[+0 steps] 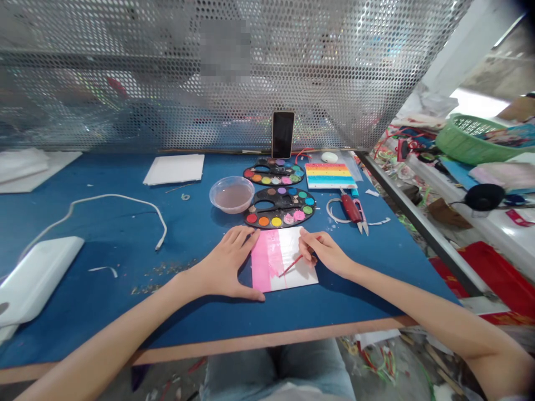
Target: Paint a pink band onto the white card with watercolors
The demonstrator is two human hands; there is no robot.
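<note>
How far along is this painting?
The rainbow-striped card looks finished. On the white card, the left part is already pink. The right hand holds a thin brush at the pink edge, and the left hand rests against the card. The card's right part remains white.

The left hand is resting flat and palm-down, its fingers spreading forward and its thumb stretching out to the side. The right hand is curling inward, its fingertips pinching together in a pen-like grip. The bare left forearm and right forearm are angling in from the lower corners.
</note>
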